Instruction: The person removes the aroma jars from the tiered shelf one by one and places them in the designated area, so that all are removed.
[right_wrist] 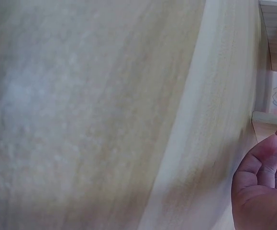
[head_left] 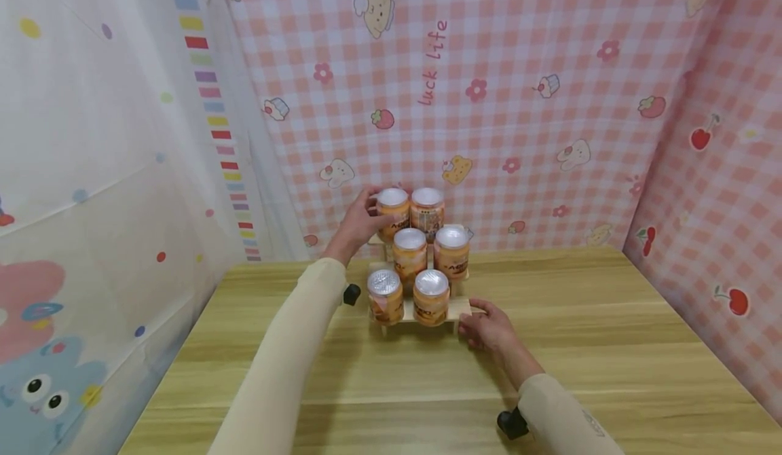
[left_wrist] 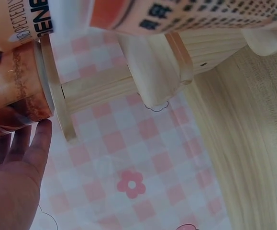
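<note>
A three-tier wooden stand [head_left: 459, 307] holds several orange cans with silvery lids, two on each tier. My left hand [head_left: 362, 223] grips the upper left can [head_left: 393, 212], thumb across its front and fingers at its far side. The left wrist view shows fingertips against that can [left_wrist: 18, 91], which sits on the top board. Beside it stands the upper right can [head_left: 427, 212]. My right hand [head_left: 493, 333] holds the right end of the lowest board, its fingers bent around the edge. In the right wrist view part of that hand [right_wrist: 265, 179] is cut off by the frame.
On the middle tier are two cans [head_left: 410, 252], and two more [head_left: 431, 297] stand on the lowest. The stand is on a wood-grain table [head_left: 580, 346], near a pink checked cloth backdrop [head_left: 507, 47]. A white patterned cloth [head_left: 110, 170] hangs at the left.
</note>
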The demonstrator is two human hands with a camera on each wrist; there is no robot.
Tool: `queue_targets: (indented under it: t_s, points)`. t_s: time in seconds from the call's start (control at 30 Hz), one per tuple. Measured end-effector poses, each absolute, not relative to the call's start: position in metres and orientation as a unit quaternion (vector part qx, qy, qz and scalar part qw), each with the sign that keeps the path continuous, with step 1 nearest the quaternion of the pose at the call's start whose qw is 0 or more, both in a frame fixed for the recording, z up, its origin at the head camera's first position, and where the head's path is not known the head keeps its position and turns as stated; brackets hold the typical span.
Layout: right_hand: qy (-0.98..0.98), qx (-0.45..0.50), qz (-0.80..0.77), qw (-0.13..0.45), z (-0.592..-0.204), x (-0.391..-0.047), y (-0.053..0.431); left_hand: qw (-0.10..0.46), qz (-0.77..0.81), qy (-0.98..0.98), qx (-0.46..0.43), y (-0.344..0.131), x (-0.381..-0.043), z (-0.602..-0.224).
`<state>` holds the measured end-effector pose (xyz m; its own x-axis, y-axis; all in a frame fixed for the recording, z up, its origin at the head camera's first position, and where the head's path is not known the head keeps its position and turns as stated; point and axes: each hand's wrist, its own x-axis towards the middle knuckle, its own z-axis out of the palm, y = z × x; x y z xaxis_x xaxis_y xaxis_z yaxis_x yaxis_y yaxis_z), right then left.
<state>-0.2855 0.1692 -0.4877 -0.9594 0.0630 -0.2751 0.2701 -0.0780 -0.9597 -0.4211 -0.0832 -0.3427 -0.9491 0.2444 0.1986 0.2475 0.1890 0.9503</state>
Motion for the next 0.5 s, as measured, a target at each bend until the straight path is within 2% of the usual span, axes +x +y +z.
queue_targets:
  t_s: [0.5]
  points:
    - [0.672, 0.124, -0.727, 0.069, -0.488, -0.286, 0.169, 0.053, -0.627, -0.765, -0.138, -0.099, -0.411, -0.329]
